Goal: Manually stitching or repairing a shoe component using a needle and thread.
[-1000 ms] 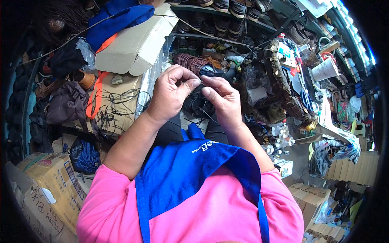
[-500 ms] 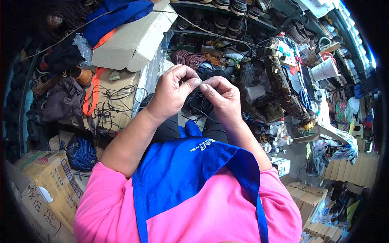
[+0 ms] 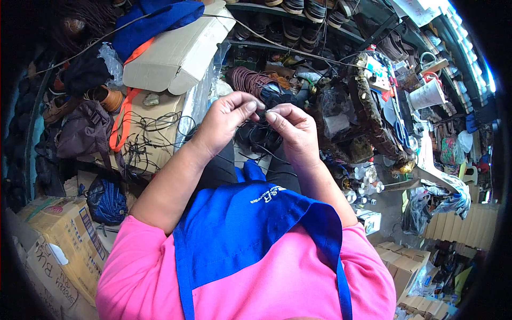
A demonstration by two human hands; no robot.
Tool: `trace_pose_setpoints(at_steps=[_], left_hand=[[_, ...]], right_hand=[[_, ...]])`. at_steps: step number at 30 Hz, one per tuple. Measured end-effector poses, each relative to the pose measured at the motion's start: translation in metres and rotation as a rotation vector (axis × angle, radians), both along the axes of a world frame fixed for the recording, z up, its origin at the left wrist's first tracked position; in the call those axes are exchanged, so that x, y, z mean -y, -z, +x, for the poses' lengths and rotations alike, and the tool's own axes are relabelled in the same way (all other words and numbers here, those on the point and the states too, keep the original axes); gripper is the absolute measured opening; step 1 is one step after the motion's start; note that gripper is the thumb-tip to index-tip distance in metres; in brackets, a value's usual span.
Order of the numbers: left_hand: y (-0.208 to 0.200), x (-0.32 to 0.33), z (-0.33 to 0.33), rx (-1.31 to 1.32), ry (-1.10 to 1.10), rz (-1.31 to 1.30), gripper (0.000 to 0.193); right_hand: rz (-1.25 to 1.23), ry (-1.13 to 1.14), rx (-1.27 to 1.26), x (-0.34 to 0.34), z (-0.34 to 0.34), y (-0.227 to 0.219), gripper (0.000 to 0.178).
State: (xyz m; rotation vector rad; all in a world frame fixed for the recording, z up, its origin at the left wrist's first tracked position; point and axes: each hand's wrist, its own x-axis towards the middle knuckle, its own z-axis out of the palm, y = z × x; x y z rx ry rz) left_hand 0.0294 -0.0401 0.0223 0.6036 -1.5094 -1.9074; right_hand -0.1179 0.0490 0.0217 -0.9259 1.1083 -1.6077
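Observation:
Above my lap, my left hand [image 3: 226, 120] and my right hand [image 3: 295, 127] meet almost fingertip to fingertip. Both are closed in a pinch, thumb against forefinger. Whatever lies between the fingertips is too small and dark to make out. Just below the hands, a tangle of thin black cord [image 3: 260, 140] hangs over my lap, partly hidden by the fingers. More loose black cord [image 3: 154, 130] lies on the cardboard at the left. Beyond my hands is a coil of reddish-brown cord [image 3: 250, 82].
A folded cardboard sheet [image 3: 160, 64] and an orange strap [image 3: 121, 120] lie at the left. On the right stands a rough worn block [image 3: 365, 101], with blue-handled scissors [image 3: 401, 133] beside it. Shoes [image 3: 314, 10] line the far shelves. A large carton [image 3: 64, 229] sits at lower left.
My fingertips have drawn slightly apart, with the left hand a little lower and to the left. The right hand has barely shifted.

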Motion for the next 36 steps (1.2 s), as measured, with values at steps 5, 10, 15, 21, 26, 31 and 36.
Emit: trace_pose_setpoints(at_steps=[5, 10, 15, 21, 26, 31, 36], left_hand=[[0.006, -0.007, -0.004, 0.126, 0.033, -0.273, 0.017], [0.005, -0.008, -0.005, 0.292, 0.083, -0.438, 0.009], [0.007, -0.013, -0.006, 0.283, -0.098, -0.454, 0.011], [0.014, -0.018, -0.004, 0.156, -0.208, -0.366, 0.013], [0.013, -0.022, -0.004, 0.128, -0.223, -0.302, 0.012], [0.014, -0.023, -0.003, 0.124, -0.221, -0.278, 0.013], [0.014, -0.021, -0.002, 0.136, -0.233, -0.3, 0.013]], right_hand=[[-0.122, 0.125, -0.323, 0.003, -0.001, 0.005, 0.005], [-0.108, 0.142, -0.408, 0.004, -0.001, 0.005, 0.006], [-0.157, 0.205, -0.601, 0.002, -0.002, 0.002, 0.007], [-0.193, 0.252, -0.571, 0.003, 0.002, 0.004, 0.006], [-0.142, 0.208, -0.402, 0.002, 0.003, 0.005, 0.004], [-0.156, 0.21, -0.446, 0.002, 0.003, 0.004, 0.004], [-0.183, 0.223, -0.514, 0.004, 0.004, 0.002, 0.004]])
